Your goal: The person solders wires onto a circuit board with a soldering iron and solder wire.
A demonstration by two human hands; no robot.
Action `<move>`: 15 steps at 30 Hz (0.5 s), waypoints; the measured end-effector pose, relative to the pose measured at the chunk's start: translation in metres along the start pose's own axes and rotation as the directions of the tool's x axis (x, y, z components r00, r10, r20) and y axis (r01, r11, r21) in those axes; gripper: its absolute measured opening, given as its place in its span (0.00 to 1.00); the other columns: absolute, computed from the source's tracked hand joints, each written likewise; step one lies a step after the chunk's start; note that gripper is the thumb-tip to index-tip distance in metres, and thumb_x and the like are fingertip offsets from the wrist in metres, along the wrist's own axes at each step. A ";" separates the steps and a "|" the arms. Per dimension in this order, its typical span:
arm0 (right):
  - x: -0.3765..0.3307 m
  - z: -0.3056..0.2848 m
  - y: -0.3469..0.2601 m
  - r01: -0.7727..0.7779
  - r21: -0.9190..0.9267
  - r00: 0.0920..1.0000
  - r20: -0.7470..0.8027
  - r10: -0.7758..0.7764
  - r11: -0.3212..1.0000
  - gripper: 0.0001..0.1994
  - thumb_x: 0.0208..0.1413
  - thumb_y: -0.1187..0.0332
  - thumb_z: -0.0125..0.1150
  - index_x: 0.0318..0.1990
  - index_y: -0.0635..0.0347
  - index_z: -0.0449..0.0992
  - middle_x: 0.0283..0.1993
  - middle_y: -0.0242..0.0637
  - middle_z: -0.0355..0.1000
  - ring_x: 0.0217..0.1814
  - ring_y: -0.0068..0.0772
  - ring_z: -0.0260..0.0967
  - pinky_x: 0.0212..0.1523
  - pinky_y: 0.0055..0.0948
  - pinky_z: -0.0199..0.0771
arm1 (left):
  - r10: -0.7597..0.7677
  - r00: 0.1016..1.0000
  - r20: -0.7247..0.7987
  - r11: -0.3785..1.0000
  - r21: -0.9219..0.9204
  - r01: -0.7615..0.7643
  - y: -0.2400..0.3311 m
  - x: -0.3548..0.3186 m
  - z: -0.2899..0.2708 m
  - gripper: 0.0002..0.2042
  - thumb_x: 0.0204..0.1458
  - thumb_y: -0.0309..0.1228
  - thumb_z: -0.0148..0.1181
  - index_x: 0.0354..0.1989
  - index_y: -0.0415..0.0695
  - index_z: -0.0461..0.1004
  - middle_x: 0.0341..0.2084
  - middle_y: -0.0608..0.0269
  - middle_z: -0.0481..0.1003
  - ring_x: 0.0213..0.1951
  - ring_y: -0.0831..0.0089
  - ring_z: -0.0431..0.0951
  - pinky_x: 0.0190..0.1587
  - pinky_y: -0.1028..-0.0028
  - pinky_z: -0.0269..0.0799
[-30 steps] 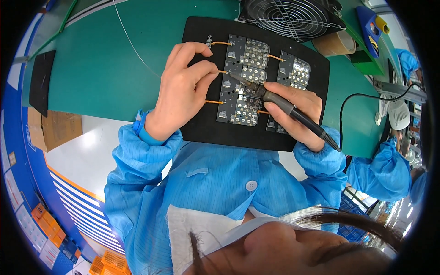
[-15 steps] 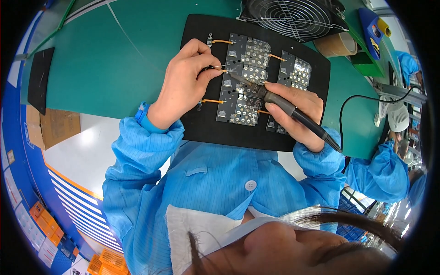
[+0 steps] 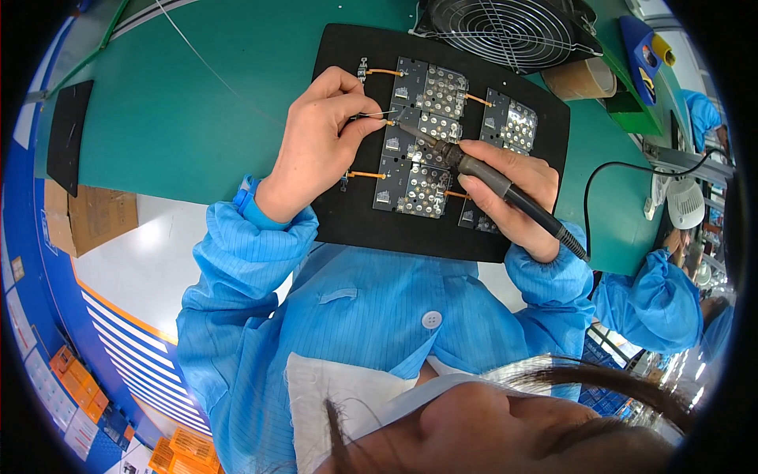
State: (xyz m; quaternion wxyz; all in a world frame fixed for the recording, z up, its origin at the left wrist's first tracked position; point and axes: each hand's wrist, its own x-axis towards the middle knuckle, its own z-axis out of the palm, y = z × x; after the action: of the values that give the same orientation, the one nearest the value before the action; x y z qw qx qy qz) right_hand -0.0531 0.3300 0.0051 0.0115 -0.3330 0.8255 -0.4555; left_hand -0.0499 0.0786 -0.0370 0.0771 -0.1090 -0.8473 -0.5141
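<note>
My left hand (image 3: 320,142) is closed in a pinch on a thin silvery solder wire (image 3: 382,113), whose end reaches the edge of a dark circuit board (image 3: 401,142). A short orange lead (image 3: 389,122) also sticks out by these fingertips; whether they grip it is hidden. My right hand (image 3: 513,189) is wrapped round the black handle of a soldering iron (image 3: 525,208), its tip pointing left at the same board edge, close to the lead. Several such boards, joined by orange leads (image 3: 367,174), lie in two columns on a black mat (image 3: 347,225).
A black fan with a wire guard (image 3: 505,31) stands behind the mat, beside a brown cardboard roll (image 3: 580,77) and a green holder (image 3: 636,110). The iron's black cord (image 3: 588,201) loops at right. A co-worker's blue sleeve (image 3: 651,304) shows at far right.
The slack solder wire behind my left hand has shifted left and bows more. The iron's tip has moved very slightly to the right. My left hand stays in place.
</note>
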 end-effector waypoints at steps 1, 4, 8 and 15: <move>0.000 0.000 0.000 0.000 0.000 1.000 0.000 0.000 1.000 0.18 0.49 0.71 0.70 0.47 0.66 0.78 0.28 0.42 0.78 0.27 0.33 0.79 0.26 0.24 0.76 | 0.000 1.000 0.000 1.000 0.000 0.000 0.000 0.000 0.000 0.05 0.44 0.16 0.65 0.31 0.34 0.78 0.32 0.59 0.69 0.28 0.70 0.72 0.28 0.73 0.67; 0.001 0.000 0.001 0.009 -0.001 1.000 -0.005 -0.009 1.000 0.18 0.48 0.71 0.70 0.47 0.66 0.78 0.28 0.42 0.78 0.27 0.33 0.79 0.26 0.24 0.76 | -0.011 1.000 0.001 1.000 0.000 0.011 0.000 0.001 0.000 0.05 0.44 0.16 0.65 0.31 0.34 0.78 0.32 0.59 0.69 0.28 0.70 0.72 0.28 0.74 0.67; 0.000 0.000 0.001 0.023 0.023 1.000 0.010 -0.023 0.999 0.18 0.48 0.70 0.70 0.47 0.66 0.78 0.29 0.43 0.79 0.28 0.34 0.79 0.27 0.24 0.76 | 0.001 1.000 -0.003 1.000 0.003 -0.001 -0.001 0.000 0.000 0.05 0.44 0.16 0.65 0.31 0.34 0.78 0.32 0.59 0.69 0.28 0.70 0.72 0.28 0.74 0.67; 0.001 -0.002 -0.003 -0.055 0.010 0.998 0.006 0.055 0.998 0.17 0.49 0.70 0.69 0.47 0.66 0.78 0.30 0.43 0.79 0.29 0.34 0.80 0.28 0.24 0.77 | 0.002 1.000 -0.005 1.000 -0.002 -0.002 -0.001 0.000 0.000 0.05 0.44 0.16 0.65 0.31 0.34 0.78 0.32 0.58 0.69 0.27 0.70 0.72 0.28 0.74 0.67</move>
State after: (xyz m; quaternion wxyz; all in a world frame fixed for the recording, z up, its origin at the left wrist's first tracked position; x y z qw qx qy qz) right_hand -0.0528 0.3294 0.0087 0.0282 -0.3113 0.8321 -0.4582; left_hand -0.0502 0.0778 -0.0380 0.0795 -0.1085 -0.8465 -0.5152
